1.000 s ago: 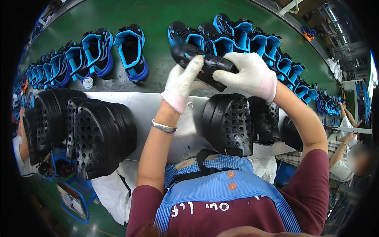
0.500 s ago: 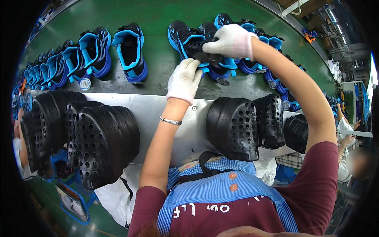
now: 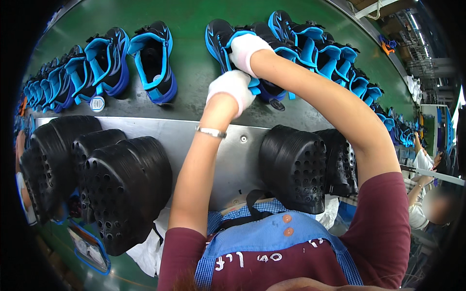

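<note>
At the far left, a row of black-and-blue shoes (image 3: 73,80) shrinks toward the dark rim, too small and crowded to count. Below it, another person's arm (image 3: 20,145) is cut off by the edge, mostly behind a group of black shells (image 3: 128,179) full of holes, which overlap so that the rear ones show only in part. A single shoe (image 3: 170,85) stands apart on the table (image 3: 194,109), its toe pointing away, its inside dark.

Near the middle, the left hand (image 3: 230,89), in a white glove, is bent at the heel end of the handled shoe (image 3: 213,36); its fingers are turned away, so how closed this grip is cannot be told. That shoe lies on the table just beyond the left grip, its toe showing to the left of the right hand (image 3: 246,52). The right hand, also gloved, covers the shoe's opening; its fingertips are hidden, and whether this grip has hold of anything cannot be told.

To the right, the bare right forearm hides parts of more shoes (image 3: 327,58). Below them, more black shells (image 3: 293,167) are partly covered by the maroon sleeve (image 3: 376,213). At the right rim, a second person (image 3: 420,211) is blurred and cut off.
</note>
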`<state>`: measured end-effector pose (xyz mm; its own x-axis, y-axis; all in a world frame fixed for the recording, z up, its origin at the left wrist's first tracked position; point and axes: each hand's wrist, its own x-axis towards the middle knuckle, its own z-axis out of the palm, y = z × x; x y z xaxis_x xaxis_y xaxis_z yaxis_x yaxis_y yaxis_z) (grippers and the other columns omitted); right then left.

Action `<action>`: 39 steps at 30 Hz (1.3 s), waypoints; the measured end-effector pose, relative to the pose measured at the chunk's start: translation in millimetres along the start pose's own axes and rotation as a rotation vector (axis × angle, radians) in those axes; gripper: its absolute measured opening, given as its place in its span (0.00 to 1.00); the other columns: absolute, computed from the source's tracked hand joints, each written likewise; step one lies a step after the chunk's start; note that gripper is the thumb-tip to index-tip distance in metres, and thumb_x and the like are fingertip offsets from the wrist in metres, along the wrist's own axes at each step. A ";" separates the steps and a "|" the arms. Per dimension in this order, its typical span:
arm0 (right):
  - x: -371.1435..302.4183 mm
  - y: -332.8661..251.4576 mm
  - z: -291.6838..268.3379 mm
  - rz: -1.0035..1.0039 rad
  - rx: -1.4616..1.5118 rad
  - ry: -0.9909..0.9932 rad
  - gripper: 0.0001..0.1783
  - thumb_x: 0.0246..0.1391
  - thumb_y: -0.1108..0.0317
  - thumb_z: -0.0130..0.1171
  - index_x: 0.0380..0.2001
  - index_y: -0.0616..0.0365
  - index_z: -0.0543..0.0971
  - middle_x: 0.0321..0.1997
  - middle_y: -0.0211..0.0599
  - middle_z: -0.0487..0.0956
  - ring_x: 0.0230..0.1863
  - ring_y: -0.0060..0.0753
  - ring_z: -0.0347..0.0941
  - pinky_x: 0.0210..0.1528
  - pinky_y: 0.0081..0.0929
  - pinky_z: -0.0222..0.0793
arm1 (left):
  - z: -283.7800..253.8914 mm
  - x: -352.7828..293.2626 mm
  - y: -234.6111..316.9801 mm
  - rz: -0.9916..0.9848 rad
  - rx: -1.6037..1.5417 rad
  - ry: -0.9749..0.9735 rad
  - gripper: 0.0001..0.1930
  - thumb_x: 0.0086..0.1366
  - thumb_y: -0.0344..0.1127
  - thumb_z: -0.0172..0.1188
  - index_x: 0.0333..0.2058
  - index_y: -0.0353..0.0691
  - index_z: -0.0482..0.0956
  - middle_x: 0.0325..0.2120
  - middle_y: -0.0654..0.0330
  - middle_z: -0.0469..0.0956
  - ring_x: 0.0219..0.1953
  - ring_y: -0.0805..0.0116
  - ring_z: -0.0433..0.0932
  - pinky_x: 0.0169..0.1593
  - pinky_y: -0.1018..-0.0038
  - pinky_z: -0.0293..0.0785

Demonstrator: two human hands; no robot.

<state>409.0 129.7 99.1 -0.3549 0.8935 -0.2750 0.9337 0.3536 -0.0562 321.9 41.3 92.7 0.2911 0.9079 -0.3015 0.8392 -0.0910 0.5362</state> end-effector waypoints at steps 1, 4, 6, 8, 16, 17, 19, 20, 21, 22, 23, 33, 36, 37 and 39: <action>2.4 -3.6 -2.4 0.026 0.018 0.007 0.13 0.46 0.73 0.61 0.38 0.59 0.85 0.43 0.50 0.83 0.46 0.48 0.81 0.47 0.37 0.77 | -2.7 12.1 -2.3 0.022 0.044 -0.086 0.19 0.59 0.49 0.57 0.43 0.44 0.82 0.43 0.49 0.81 0.45 0.51 0.80 0.50 0.63 0.76; 11.4 -5.3 -6.4 0.045 0.067 -0.069 0.17 0.54 0.63 0.54 0.40 0.63 0.82 0.40 0.55 0.82 0.43 0.54 0.79 0.47 0.40 0.76 | -22.4 24.4 6.5 -0.112 0.066 -0.309 0.20 0.60 0.49 0.56 0.42 0.40 0.83 0.39 0.48 0.82 0.43 0.52 0.81 0.48 0.63 0.77; 9.4 -0.7 -9.1 0.019 0.036 -0.125 0.16 0.55 0.63 0.54 0.40 0.63 0.82 0.39 0.54 0.82 0.42 0.52 0.80 0.46 0.39 0.76 | -13.1 24.6 5.7 -0.091 0.061 -0.248 0.20 0.60 0.49 0.55 0.41 0.40 0.83 0.36 0.48 0.82 0.40 0.52 0.82 0.47 0.63 0.77; 7.5 -0.1 -15.3 -0.014 0.006 -0.179 0.16 0.57 0.63 0.54 0.40 0.63 0.82 0.38 0.53 0.82 0.41 0.50 0.81 0.45 0.39 0.76 | -3.2 24.0 -0.7 -0.077 0.057 -0.183 0.20 0.60 0.49 0.55 0.39 0.39 0.83 0.33 0.48 0.83 0.37 0.52 0.83 0.45 0.63 0.78; 14.5 7.7 -13.2 -0.042 -0.034 -0.040 0.15 0.44 0.76 0.63 0.39 0.61 0.84 0.45 0.50 0.82 0.46 0.49 0.80 0.49 0.38 0.77 | -19.2 29.0 13.2 -0.147 0.109 -0.242 0.19 0.60 0.47 0.57 0.44 0.41 0.83 0.44 0.51 0.82 0.47 0.53 0.81 0.51 0.62 0.77; 11.4 3.0 -12.8 -0.032 0.013 -0.013 0.14 0.49 0.73 0.59 0.41 0.61 0.84 0.46 0.51 0.82 0.47 0.50 0.80 0.49 0.38 0.76 | -23.5 24.7 13.6 -0.168 0.088 -0.269 0.20 0.59 0.48 0.57 0.44 0.41 0.83 0.44 0.52 0.82 0.47 0.53 0.81 0.51 0.62 0.76; 4.2 -9.6 -15.9 -0.047 0.028 -0.051 0.15 0.49 0.73 0.58 0.41 0.61 0.84 0.46 0.52 0.82 0.48 0.51 0.79 0.49 0.39 0.76 | -19.0 14.0 0.1 -0.142 0.073 -0.195 0.20 0.59 0.48 0.56 0.39 0.39 0.83 0.34 0.53 0.83 0.35 0.57 0.82 0.45 0.64 0.78; 2.1 -19.5 -19.5 -0.065 0.025 -0.066 0.15 0.48 0.73 0.59 0.41 0.61 0.84 0.46 0.52 0.82 0.48 0.51 0.79 0.50 0.39 0.76 | -18.7 8.6 -7.7 -0.114 0.055 -0.124 0.20 0.58 0.48 0.55 0.35 0.36 0.83 0.25 0.53 0.83 0.23 0.61 0.83 0.38 0.67 0.79; -0.7 -25.1 -25.9 -0.050 -0.028 -0.203 0.16 0.50 0.67 0.58 0.41 0.62 0.83 0.45 0.52 0.82 0.47 0.52 0.79 0.51 0.39 0.75 | -19.0 4.4 -14.5 -0.119 0.085 -0.133 0.21 0.59 0.51 0.54 0.35 0.37 0.84 0.30 0.49 0.84 0.30 0.55 0.83 0.43 0.64 0.78; -8.3 -37.3 -33.1 -0.061 -0.030 -0.190 0.16 0.50 0.67 0.58 0.41 0.62 0.83 0.45 0.52 0.82 0.47 0.52 0.79 0.51 0.39 0.75 | -18.6 -4.0 -24.7 -0.126 0.090 -0.118 0.21 0.59 0.51 0.54 0.35 0.37 0.84 0.30 0.49 0.84 0.30 0.55 0.83 0.43 0.64 0.78; -17.9 -41.5 -40.0 -0.118 0.003 -0.170 0.18 0.53 0.61 0.55 0.41 0.63 0.82 0.43 0.53 0.82 0.46 0.51 0.79 0.50 0.39 0.74 | -14.5 -10.8 -32.0 -0.127 0.071 -0.042 0.22 0.59 0.52 0.53 0.35 0.38 0.84 0.32 0.48 0.83 0.34 0.52 0.82 0.45 0.63 0.77; -207.9 26.7 -95.1 -0.406 0.164 0.149 0.17 0.58 0.60 0.57 0.45 0.60 0.78 0.36 0.47 0.80 0.39 0.47 0.79 0.42 0.36 0.74 | -56.0 -97.1 -60.7 0.049 -0.194 0.362 0.23 0.55 0.48 0.65 0.42 0.36 0.81 0.44 0.45 0.78 0.46 0.50 0.78 0.52 0.65 0.73; -251.7 33.5 -97.2 -0.340 0.191 0.207 0.18 0.57 0.63 0.58 0.49 0.59 0.77 0.38 0.46 0.81 0.39 0.48 0.78 0.42 0.35 0.74 | -58.3 -68.5 -76.6 -0.240 -0.078 0.540 0.28 0.57 0.50 0.63 0.49 0.35 0.76 0.48 0.42 0.77 0.51 0.47 0.77 0.55 0.63 0.73; -264.0 31.4 -100.4 -0.326 0.206 0.217 0.19 0.56 0.64 0.59 0.49 0.59 0.77 0.39 0.46 0.81 0.39 0.47 0.78 0.42 0.35 0.74 | -54.0 -56.8 -83.3 -0.256 -0.031 0.523 0.28 0.57 0.50 0.62 0.51 0.35 0.75 0.49 0.42 0.77 0.52 0.46 0.76 0.56 0.62 0.73; -282.6 34.5 -102.4 -0.313 0.212 0.253 0.19 0.54 0.66 0.60 0.50 0.59 0.78 0.39 0.45 0.80 0.38 0.44 0.78 0.40 0.33 0.73 | -52.3 -33.9 -88.7 -0.258 -0.038 0.339 0.28 0.59 0.50 0.61 0.51 0.35 0.75 0.49 0.41 0.77 0.52 0.44 0.75 0.55 0.60 0.73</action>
<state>536.7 -82.2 273.1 -0.5973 0.8015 0.0287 0.7592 0.5765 -0.3019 213.6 40.0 96.5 -0.0992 0.9826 -0.1568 0.8454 0.1663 0.5075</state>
